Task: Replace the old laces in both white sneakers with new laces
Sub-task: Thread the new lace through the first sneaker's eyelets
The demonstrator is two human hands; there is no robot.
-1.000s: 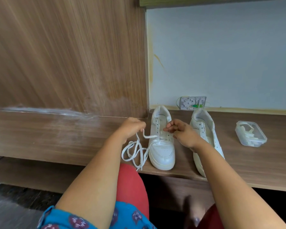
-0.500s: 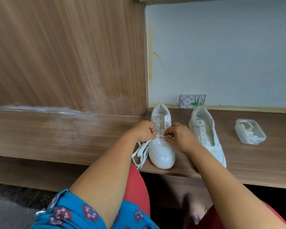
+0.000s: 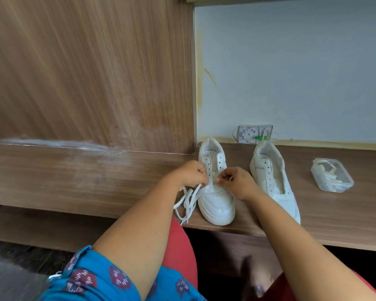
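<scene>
Two white sneakers on the counter (image 3: pixel 74 181) in the head view, plus one clear plastic box (image 3: pixel 332 175) off to the right. Left hand (image 3: pixel 190 173) grips a white lace (image 3: pixel 188 202), loops dangling just below the grip. Right hand (image 3: pixel 237 181) pinches the lace at the left sneaker (image 3: pixel 215 200). Right sneaker (image 3: pixel 271 179) is partly hidden by the forearm. Box contents hard to make out.

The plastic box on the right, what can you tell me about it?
The box is small, see-through plastic, rectangular with rounded corners, and looks lidded. Pale whitish strips lie jumbled inside; what they are cannot be told for sure. It sits flat on the wooden shelf, right of both sneakers, touching neither. No hands touch it.
</scene>
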